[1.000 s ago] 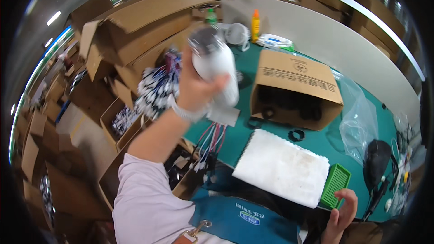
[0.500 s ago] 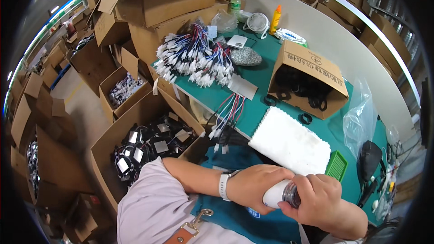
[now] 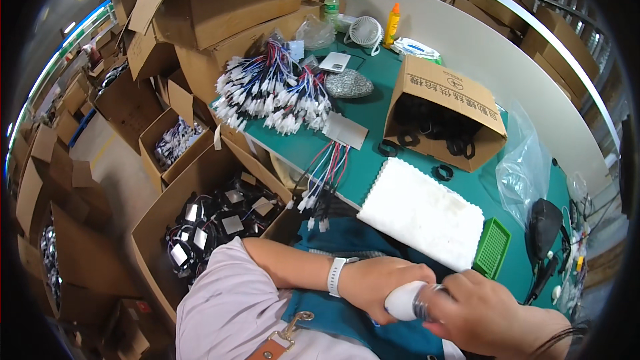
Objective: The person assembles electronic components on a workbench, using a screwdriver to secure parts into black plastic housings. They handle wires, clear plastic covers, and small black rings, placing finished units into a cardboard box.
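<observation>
In front of my lap, my left hand [image 3: 377, 283] wraps round a white rounded bottle [image 3: 402, 302] with a see-through, ridged end. My right hand [image 3: 477, 307] closes its fingers over that ridged end, which is partly hidden and blurred. The two hands almost meet, with the bottle tilted between them. Just beyond them a white scallop-edged cloth [image 3: 421, 213] lies folded on the green table [image 3: 373, 143]. Close to my right hand is a green plastic basket [image 3: 493, 248] with a grid pattern.
An open carton [image 3: 443, 110] of black rings lies on its side. Bundled wires with white connectors [image 3: 273, 87] cover the table's left end. A large carton [image 3: 157, 247] of black cable parts stands left. A clear plastic bag [image 3: 523, 167] and a small white fan [image 3: 365, 32] are farther off.
My right hand has shifted slightly right and down, and its grip on the ridged end has turned. The whole view has moved a little; my left hand still holds the bottle.
</observation>
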`<move>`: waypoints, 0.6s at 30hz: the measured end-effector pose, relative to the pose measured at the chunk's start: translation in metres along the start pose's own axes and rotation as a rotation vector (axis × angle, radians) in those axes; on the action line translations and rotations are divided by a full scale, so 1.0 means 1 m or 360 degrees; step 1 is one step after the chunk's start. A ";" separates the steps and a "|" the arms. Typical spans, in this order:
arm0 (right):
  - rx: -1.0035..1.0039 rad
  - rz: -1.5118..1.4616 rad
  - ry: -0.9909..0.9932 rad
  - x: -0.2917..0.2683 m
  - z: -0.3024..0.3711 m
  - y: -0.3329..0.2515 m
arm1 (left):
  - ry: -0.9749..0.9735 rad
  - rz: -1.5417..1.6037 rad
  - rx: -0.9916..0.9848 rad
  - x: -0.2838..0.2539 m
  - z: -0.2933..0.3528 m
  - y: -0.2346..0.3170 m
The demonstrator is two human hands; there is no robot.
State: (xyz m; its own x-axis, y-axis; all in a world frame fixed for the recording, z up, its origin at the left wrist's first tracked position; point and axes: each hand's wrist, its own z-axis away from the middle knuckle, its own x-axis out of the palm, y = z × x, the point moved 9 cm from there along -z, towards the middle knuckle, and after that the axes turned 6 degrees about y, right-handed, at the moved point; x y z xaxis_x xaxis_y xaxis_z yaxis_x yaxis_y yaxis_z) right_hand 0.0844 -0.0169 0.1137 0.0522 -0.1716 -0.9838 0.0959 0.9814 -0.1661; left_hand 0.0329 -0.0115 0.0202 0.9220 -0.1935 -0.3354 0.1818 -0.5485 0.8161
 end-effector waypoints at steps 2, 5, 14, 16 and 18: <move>-0.0473 0.0091 0.0277 -0.015 0.000 -0.017 | 0.0027 0.0037 0.0032 0.000 0.002 0.002; -0.0540 -0.0006 0.0421 -0.022 -0.007 -0.007 | 0.0088 -0.0024 0.0041 -0.008 -0.001 0.002; -0.0678 0.0244 0.0517 -0.026 0.009 -0.011 | -0.0015 0.0036 0.0018 -0.014 -0.005 0.004; -0.0659 0.0224 0.0780 -0.039 0.022 -0.008 | -0.0022 0.0086 0.0045 -0.024 -0.013 0.011; -0.0759 0.0185 0.0973 -0.049 0.038 -0.003 | 0.0126 -0.0004 0.0105 -0.040 -0.012 0.024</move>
State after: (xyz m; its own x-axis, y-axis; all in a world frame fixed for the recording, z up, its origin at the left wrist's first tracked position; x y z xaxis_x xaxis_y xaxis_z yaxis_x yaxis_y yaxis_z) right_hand 0.1196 -0.0148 0.1649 -0.5340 -0.1235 -0.8364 -0.3212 0.9447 0.0656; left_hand 0.0042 -0.0074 0.0584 0.9462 -0.1289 -0.2970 0.1634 -0.6017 0.7818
